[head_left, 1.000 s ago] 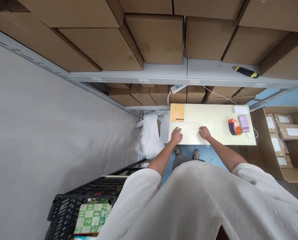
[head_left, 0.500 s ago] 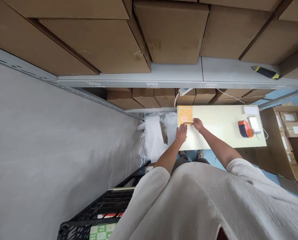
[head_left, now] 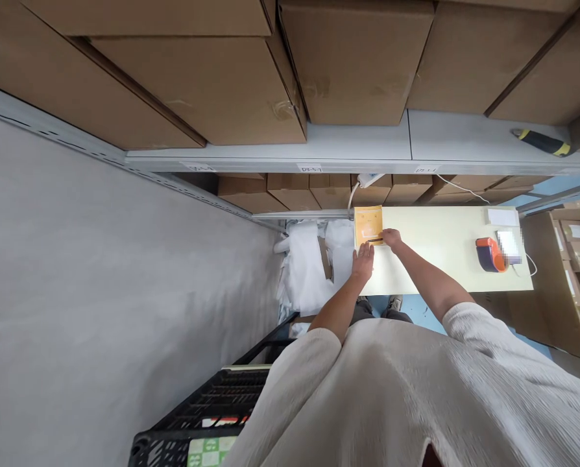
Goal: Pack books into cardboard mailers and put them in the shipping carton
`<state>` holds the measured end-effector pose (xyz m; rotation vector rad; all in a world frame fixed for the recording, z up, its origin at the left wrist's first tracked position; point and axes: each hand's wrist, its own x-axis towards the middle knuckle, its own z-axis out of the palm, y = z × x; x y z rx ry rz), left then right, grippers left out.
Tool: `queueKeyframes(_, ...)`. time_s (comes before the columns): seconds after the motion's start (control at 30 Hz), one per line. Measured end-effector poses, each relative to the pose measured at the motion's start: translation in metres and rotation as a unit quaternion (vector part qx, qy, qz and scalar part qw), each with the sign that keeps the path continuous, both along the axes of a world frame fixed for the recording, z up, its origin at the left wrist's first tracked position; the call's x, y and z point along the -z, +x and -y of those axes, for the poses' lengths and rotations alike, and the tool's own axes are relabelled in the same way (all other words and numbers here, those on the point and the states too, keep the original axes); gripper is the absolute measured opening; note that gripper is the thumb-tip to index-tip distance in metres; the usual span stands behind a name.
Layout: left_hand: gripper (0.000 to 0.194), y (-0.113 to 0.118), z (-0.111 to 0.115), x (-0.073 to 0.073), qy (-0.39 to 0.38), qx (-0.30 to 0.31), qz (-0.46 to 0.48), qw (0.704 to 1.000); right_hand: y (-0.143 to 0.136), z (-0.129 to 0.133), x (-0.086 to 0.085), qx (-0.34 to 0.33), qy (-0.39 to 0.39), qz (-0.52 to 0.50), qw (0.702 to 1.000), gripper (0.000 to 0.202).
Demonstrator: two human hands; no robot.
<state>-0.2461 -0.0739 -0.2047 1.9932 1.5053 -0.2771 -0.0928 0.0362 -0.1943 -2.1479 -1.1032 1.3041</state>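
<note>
A flat orange-yellow packet (head_left: 368, 220) lies at the left end of the pale table, its upper edge along the table's far side. My left hand (head_left: 364, 259) rests at the packet's lower edge, palm down and fingers stretched out. At the packet's lower right corner is my right hand (head_left: 392, 239), fingers closed together. Between both hands a thin dark strip (head_left: 375, 240) runs along the packet's lower edge. Its right end meets my right fingertips; whether they pinch the strip or the packet's corner is too small to tell.
The table (head_left: 436, 259) carries an orange-and-purple device (head_left: 489, 254) and a white pad (head_left: 502, 216) at its right end. Brown cartons (head_left: 358, 65) fill the shelf above, beside a black-and-yellow cutter (head_left: 543, 141). White wrapping (head_left: 303, 266) and a black crate (head_left: 197, 415) are left; an open carton (head_left: 557, 285) stands right.
The whole scene sits slightly farther right as my head view shifts left. Both hands stay at the packet's lower edge, with little visible movement relative to it.
</note>
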Motion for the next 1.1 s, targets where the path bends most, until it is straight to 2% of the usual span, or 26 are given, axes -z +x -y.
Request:
queueKeyframes(0.1,0.104,0.001,0.002,-0.001,0.017,-0.004,-0.007,1.0,-0.003,-0.002,-0.002,0.009,-0.022,0.02,1.0,0.002)
queueKeyframes(0.2,0.11,0.002,0.003,-0.002,0.045,-0.015,-0.016,0.999,0.006,-0.006,-0.007,0.041,0.01,0.041,0.998,0.005)
queueKeyframes(0.27,0.113,0.001,0.003,-0.004,0.057,-0.023,-0.016,0.998,0.022,-0.008,-0.012,0.069,0.043,0.04,0.996,0.009)
queueKeyframes(0.37,0.109,0.0,0.004,-0.007,0.057,-0.029,-0.021,0.998,0.06,-0.001,-0.022,0.093,0.071,0.016,0.993,0.017)
queueKeyframes(0.43,0.101,0.0,0.006,-0.009,0.06,-0.031,-0.025,0.997,0.09,0.016,-0.029,0.099,0.074,-0.012,0.992,0.021)
queueKeyframes(0.53,0.093,0.001,0.01,-0.013,0.083,-0.029,-0.014,0.996,0.128,0.058,-0.036,0.105,0.071,-0.054,0.99,0.025)
queueKeyframes(0.67,0.085,0.009,0.02,-0.021,0.106,-0.037,0.015,0.994,0.155,0.12,-0.038,0.092,0.035,-0.103,0.99,0.031)
queueKeyframes(0.77,0.076,0.027,0.033,-0.029,0.101,-0.059,0.06,0.991,0.163,0.154,-0.037,0.09,0.017,-0.146,0.985,0.032)
queueKeyframes(0.87,0.07,0.055,0.052,-0.036,0.074,-0.079,0.088,0.99,0.167,0.171,-0.035,0.075,-0.003,-0.147,0.986,0.029)
queueKeyframes(1.0,0.072,0.097,0.076,-0.04,0.02,-0.077,0.058,0.995,0.173,0.176,-0.033,0.012,-0.027,-0.052,0.998,0.018)
queueKeyframes(1.1,0.074,0.117,0.087,-0.041,-0.009,-0.067,0.022,0.997,0.18,0.176,-0.031,-0.029,-0.036,0.022,0.999,0.023)
